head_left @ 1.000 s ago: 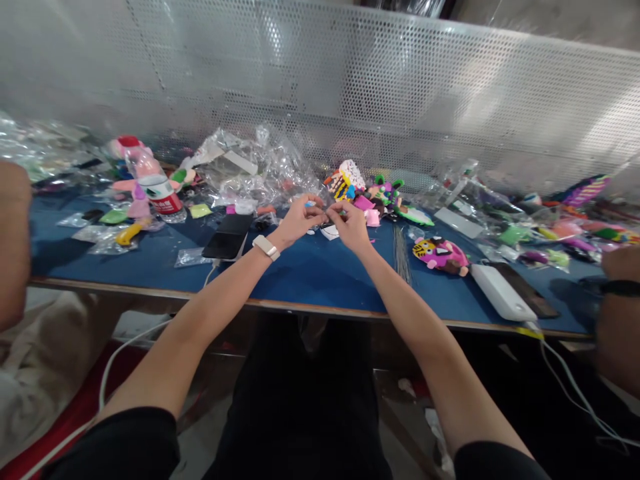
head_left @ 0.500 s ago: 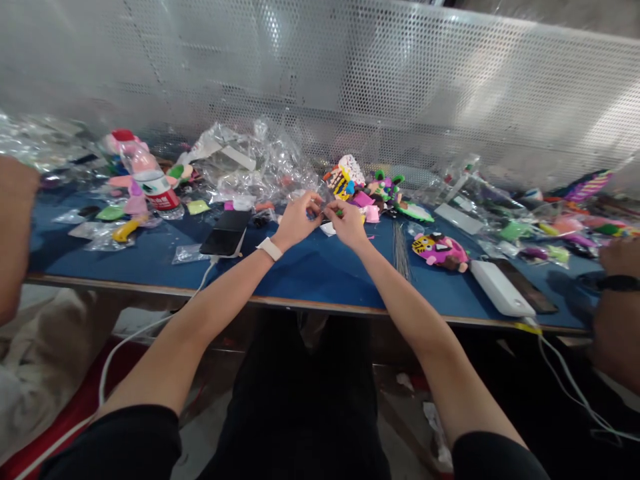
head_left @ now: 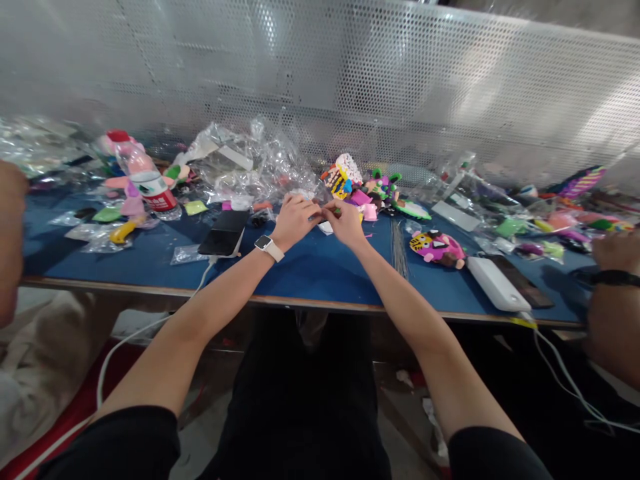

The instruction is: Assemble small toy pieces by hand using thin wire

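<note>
My left hand (head_left: 299, 220), with a watch (head_left: 270, 247) on its wrist, meets my right hand (head_left: 347, 223) over the middle of the blue table. The fingertips of both are pinched together, almost touching. Whatever lies between them is too small or hidden to name. Just under the fingertips is a small white piece (head_left: 326, 228). Close beyond my right hand are pink clay-like pieces (head_left: 369, 212) and a colourful figure (head_left: 341, 180) in yellow, black and white. To its right sits a green and purple figure (head_left: 385, 190).
A black phone (head_left: 225, 232) with a cable lies left, near a bottle (head_left: 153, 190). Right are thin wires (head_left: 399, 248), a pink figure (head_left: 437, 249) and a white power bank (head_left: 495, 283). Plastic bags (head_left: 250, 163) line the perforated metal panel (head_left: 320, 80). Other people's arms show at both sides.
My left hand has rolled over so its back and the watch face turn upward, its fingers nearer my right fingertips. My right hand stays in much the same place.
</note>
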Tool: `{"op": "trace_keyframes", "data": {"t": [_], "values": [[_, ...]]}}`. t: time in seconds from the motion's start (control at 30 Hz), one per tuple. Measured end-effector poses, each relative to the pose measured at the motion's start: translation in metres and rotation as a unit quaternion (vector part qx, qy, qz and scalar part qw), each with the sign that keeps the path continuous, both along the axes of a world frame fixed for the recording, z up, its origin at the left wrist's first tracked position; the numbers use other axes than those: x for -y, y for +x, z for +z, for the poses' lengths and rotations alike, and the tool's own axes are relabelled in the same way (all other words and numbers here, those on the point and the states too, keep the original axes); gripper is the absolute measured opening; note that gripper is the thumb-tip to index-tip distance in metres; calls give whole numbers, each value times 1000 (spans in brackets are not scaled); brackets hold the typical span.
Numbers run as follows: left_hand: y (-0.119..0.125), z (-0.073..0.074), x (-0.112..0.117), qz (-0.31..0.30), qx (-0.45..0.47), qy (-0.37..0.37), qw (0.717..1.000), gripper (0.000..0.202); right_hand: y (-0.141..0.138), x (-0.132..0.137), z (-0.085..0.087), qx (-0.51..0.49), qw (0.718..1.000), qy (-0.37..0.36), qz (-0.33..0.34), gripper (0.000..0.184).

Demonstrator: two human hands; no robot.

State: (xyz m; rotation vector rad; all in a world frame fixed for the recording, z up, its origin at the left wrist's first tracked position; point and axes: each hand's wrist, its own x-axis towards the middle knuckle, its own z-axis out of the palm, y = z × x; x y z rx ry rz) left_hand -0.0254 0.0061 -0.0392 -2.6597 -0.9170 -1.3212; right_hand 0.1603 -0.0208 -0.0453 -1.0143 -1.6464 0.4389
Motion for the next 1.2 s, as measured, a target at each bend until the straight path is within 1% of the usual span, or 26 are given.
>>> {"op": "trace_keyframes", "data": {"t": [0.13, 0.2, 0.27, 0.33, 0.4, 0.47, 0.53, 0.63, 0.77, 0.83, 0.9, 0.97, 1.03, 1.07, 1.2], "values": [[-2, 4, 2, 1, -49, 63, 997, 29, 4, -2, 0, -7, 1000, 12, 13, 25], [-3, 6, 4, 2, -48, 80, 996, 32, 6, -5, -1, -22, 999, 22, 29, 25], [-2, 7, 5, 4, -24, 82, 996, 33, 8, -8, -3, -36, 998, 33, 45, 25], [0, 7, 6, 8, 18, 66, 998, 35, 9, -11, -4, -43, 997, 42, 57, 23], [3, 7, 8, 4, 70, 35, 997, 40, 9, -12, -5, -46, 996, 47, 64, 20], [6, 8, 10, -17, 124, -10, 992, 45, 8, -11, -5, -51, 995, 54, 63, 17], [9, 9, 11, -52, 174, -64, 981, 48, 7, -9, -4, -53, 995, 66, 60, 16], [12, 9, 10, -106, 231, -150, 955, 47, 4, -5, -3, -38, 994, 87, 52, 16], [15, 6, 4, -154, 294, -260, 907, 43, 2, -1, 0, 25, 992, 118, 19, 16], [15, 5, 2, -167, 312, -304, 885, 40, 2, 1, 0, 60, 990, 127, 3, 17], [14, 6, 2, -174, 311, -341, 870, 35, 2, 3, 0, 80, 988, 129, -5, 18], [12, 8, 3, -171, 307, -375, 858, 31, 1, 5, -1, 79, 988, 130, -4, 19], [11, 11, 5, -167, 312, -414, 839, 30, -2, 5, -2, 63, 990, 129, 2, 20], [10, 11, 6, -167, 318, -439, 824, 29, -3, 5, -3, 56, 990, 128, 6, 21], [9, 14, 8, -178, 340, -540, 749, 21, -4, 4, -6, 45, 992, 116, 17, 24]]}}
